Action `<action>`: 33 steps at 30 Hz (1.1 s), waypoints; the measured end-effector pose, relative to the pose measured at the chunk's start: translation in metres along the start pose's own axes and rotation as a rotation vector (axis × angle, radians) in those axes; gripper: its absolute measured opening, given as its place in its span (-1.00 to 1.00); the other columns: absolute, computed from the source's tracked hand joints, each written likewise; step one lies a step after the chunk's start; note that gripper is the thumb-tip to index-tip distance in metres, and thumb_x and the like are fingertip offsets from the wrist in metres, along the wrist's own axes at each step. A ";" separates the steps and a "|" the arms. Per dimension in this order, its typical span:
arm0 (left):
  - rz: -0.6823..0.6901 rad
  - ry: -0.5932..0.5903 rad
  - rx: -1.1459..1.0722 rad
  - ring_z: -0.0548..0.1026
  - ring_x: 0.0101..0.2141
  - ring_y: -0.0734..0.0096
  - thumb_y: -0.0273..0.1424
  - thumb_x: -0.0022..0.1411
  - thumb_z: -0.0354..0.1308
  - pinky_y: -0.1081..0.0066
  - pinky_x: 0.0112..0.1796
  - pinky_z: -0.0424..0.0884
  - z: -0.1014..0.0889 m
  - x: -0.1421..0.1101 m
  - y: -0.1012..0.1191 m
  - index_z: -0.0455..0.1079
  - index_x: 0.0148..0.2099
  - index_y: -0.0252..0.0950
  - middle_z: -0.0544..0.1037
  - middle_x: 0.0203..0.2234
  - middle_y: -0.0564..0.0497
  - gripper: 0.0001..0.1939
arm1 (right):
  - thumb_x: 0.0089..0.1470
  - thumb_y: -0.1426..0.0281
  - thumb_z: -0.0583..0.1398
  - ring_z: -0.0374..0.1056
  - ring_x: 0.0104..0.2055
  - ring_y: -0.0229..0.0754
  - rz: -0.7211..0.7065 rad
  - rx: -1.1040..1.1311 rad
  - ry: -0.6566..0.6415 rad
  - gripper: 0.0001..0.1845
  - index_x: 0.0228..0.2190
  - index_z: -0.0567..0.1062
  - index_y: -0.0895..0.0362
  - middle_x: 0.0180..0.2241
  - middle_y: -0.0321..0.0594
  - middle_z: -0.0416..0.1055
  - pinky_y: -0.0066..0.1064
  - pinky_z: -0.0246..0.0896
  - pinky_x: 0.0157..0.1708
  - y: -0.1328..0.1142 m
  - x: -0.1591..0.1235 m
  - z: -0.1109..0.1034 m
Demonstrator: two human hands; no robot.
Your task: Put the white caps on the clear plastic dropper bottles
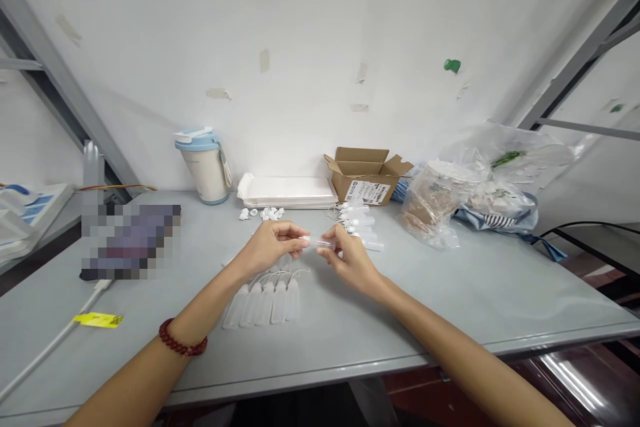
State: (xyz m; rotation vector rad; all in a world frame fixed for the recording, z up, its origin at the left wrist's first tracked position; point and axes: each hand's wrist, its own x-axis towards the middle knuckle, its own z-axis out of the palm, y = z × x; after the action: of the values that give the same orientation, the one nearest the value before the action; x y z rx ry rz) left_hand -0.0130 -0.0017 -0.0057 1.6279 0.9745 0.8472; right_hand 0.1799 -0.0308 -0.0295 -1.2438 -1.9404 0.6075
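Observation:
My left hand [277, 243] and my right hand [350, 259] meet above the middle of the table. Between them lies a small translucent plastic bottle [320, 243], roughly level. The right fingers pinch its body; the left fingers close around its whitish left end, where I cannot tell whether a cap is. Below the hands, several translucent bottles [265, 303] with thin curved straps lie side by side. White caps [270, 213] are scattered behind my left hand. More small bottles with whitish ends [357, 219] lie behind my right hand.
At the back stand a blue-lidded tumbler [206, 170], a stack of white flat packs [293, 191] and an open cardboard box [363, 180]. Plastic bags [435, 200] lie right. A blurred-out device [135, 240] with a white cable [55, 340] lies left.

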 end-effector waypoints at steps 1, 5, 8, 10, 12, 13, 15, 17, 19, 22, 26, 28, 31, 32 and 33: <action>0.005 0.006 -0.009 0.44 -0.52 0.49 -0.28 -0.01 0.28 0.42 -0.40 0.40 0.000 0.000 -0.001 0.46 -0.30 -0.35 0.49 -0.54 0.06 -0.75 | 0.06 0.38 0.12 0.26 -0.56 -0.26 0.003 0.004 0.006 -0.86 -0.31 0.24 0.11 -0.63 -0.41 0.24 -0.43 0.11 -0.49 0.000 0.000 0.000; 0.028 0.008 -0.030 0.47 -0.44 0.43 -0.27 0.01 0.26 0.43 -0.41 0.43 0.002 0.000 -0.001 0.46 -0.30 -0.35 0.50 -0.51 0.03 -0.75 | 0.06 0.37 0.13 0.26 -0.58 -0.26 0.002 0.030 0.029 -0.86 -0.32 0.24 0.10 -0.64 -0.42 0.23 -0.43 0.12 -0.51 0.002 0.001 0.001; 0.022 -0.014 -0.037 0.46 -0.47 0.45 -0.23 0.08 0.20 0.42 -0.41 0.44 0.002 0.000 0.000 0.47 -0.33 -0.35 0.50 -0.52 0.02 -0.75 | 0.06 0.36 0.13 0.26 -0.60 -0.27 -0.027 0.035 0.045 -0.86 -0.32 0.25 0.10 -0.63 -0.41 0.25 -0.44 0.13 -0.52 0.003 0.000 0.003; -0.004 -0.023 -0.054 0.46 -0.51 0.47 -0.22 0.11 0.17 0.42 -0.42 0.44 0.002 -0.001 0.000 0.46 -0.34 -0.36 0.50 -0.55 0.03 -0.73 | 0.05 0.36 0.13 0.25 -0.59 -0.27 -0.052 0.019 0.061 -0.86 -0.32 0.25 0.09 -0.62 -0.39 0.27 -0.44 0.13 -0.52 0.003 -0.001 0.004; -0.028 -0.013 -0.068 0.46 -0.51 0.46 -0.23 0.10 0.19 0.41 -0.41 0.44 0.003 -0.001 0.001 0.46 -0.35 -0.36 0.50 -0.57 0.03 -0.74 | 0.05 0.37 0.13 0.24 -0.59 -0.26 -0.072 -0.003 0.078 -0.87 -0.32 0.26 0.09 -0.62 -0.38 0.27 -0.44 0.12 -0.53 0.003 -0.001 0.005; -0.031 0.003 -0.074 0.47 -0.50 0.45 -0.24 0.08 0.21 0.41 -0.40 0.45 0.003 -0.001 0.002 0.45 -0.34 -0.36 0.50 -0.56 0.03 -0.75 | 0.05 0.37 0.13 0.24 -0.59 -0.26 -0.078 -0.012 0.084 -0.87 -0.32 0.26 0.09 -0.62 -0.39 0.27 -0.44 0.12 -0.53 0.004 -0.001 0.005; -0.025 0.042 -0.085 0.47 -0.46 0.45 -0.29 0.02 0.25 0.40 -0.36 0.45 0.005 -0.002 0.003 0.44 -0.34 -0.36 0.49 -0.54 0.05 -0.78 | 0.05 0.37 0.13 0.23 -0.60 -0.26 -0.081 -0.014 0.094 -0.87 -0.32 0.26 0.09 -0.63 -0.39 0.26 -0.44 0.11 -0.53 0.004 -0.001 0.005; -0.007 0.073 -0.104 0.47 -0.45 0.46 -0.33 -0.03 0.28 0.39 -0.33 0.44 0.006 -0.002 0.005 0.42 -0.35 -0.36 0.48 -0.51 0.07 -0.79 | 0.05 0.36 0.13 0.23 -0.60 -0.27 -0.082 -0.010 0.098 -0.87 -0.32 0.26 0.09 -0.63 -0.40 0.26 -0.45 0.12 -0.54 0.004 -0.001 0.004; 0.013 0.079 -0.116 0.46 -0.45 0.48 -0.35 -0.06 0.29 0.37 -0.31 0.44 0.007 -0.002 0.006 0.40 -0.36 -0.35 0.47 -0.50 0.08 -0.79 | 0.05 0.36 0.12 0.23 -0.59 -0.27 -0.089 -0.012 0.102 -0.87 -0.33 0.26 0.10 -0.61 -0.38 0.28 -0.45 0.13 -0.53 0.004 0.000 0.004; 0.025 0.075 -0.112 0.45 -0.44 0.47 -0.37 -0.07 0.29 0.35 -0.28 0.43 0.008 -0.002 0.006 0.38 -0.36 -0.35 0.46 -0.49 0.09 -0.78 | 0.04 0.37 0.12 0.22 -0.59 -0.29 -0.106 -0.025 0.120 -0.89 -0.34 0.27 0.10 -0.57 -0.35 0.31 -0.45 0.14 -0.53 0.004 0.000 0.003; 0.016 0.044 -0.134 0.47 -0.39 0.45 -0.32 0.01 0.25 0.36 -0.26 0.43 0.006 -0.002 0.006 0.38 -0.37 -0.35 0.46 -0.47 0.07 -0.80 | 0.04 0.37 0.12 0.22 -0.58 -0.28 -0.122 -0.034 0.153 -0.90 -0.35 0.28 0.10 -0.53 -0.31 0.34 -0.45 0.14 -0.54 0.005 0.000 0.004; 0.014 0.020 -0.162 0.49 -0.37 0.42 -0.27 0.07 0.21 0.37 -0.27 0.43 0.005 -0.003 0.006 0.39 -0.37 -0.36 0.46 -0.46 0.05 -0.78 | 0.04 0.37 0.11 0.22 -0.57 -0.28 -0.131 -0.038 0.171 -0.91 -0.35 0.28 0.10 -0.51 -0.29 0.35 -0.45 0.14 -0.55 0.004 0.000 0.005; 0.000 -0.002 -0.178 0.52 -0.36 0.38 -0.26 0.09 0.21 0.38 -0.29 0.43 0.002 -0.003 0.004 0.39 -0.35 -0.36 0.48 -0.46 0.03 -0.77 | 0.05 0.37 0.12 0.23 -0.56 -0.28 -0.139 -0.041 0.186 -0.91 -0.35 0.29 0.10 -0.51 -0.29 0.36 -0.45 0.16 -0.55 0.004 -0.001 0.005; -0.013 -0.007 -0.182 0.52 -0.36 0.38 -0.26 0.08 0.22 0.38 -0.29 0.43 0.002 -0.002 0.004 0.40 -0.34 -0.36 0.50 -0.47 0.02 -0.76 | 0.05 0.38 0.12 0.24 -0.56 -0.28 -0.143 -0.039 0.187 -0.91 -0.35 0.29 0.10 -0.50 -0.29 0.37 -0.45 0.17 -0.54 0.004 -0.001 0.005; -0.032 -0.012 -0.189 0.53 -0.36 0.37 -0.26 0.07 0.24 0.39 -0.29 0.43 0.001 -0.002 0.003 0.40 -0.33 -0.36 0.51 -0.47 0.01 -0.76 | 0.05 0.38 0.12 0.24 -0.56 -0.29 -0.149 -0.036 0.186 -0.91 -0.34 0.29 0.10 -0.49 -0.27 0.38 -0.44 0.17 -0.54 0.004 -0.001 0.005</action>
State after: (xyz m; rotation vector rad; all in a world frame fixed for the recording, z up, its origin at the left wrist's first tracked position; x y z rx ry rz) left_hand -0.0122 -0.0046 -0.0029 1.4511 0.8821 0.8803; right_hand 0.1783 -0.0298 -0.0362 -1.1239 -1.8745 0.3693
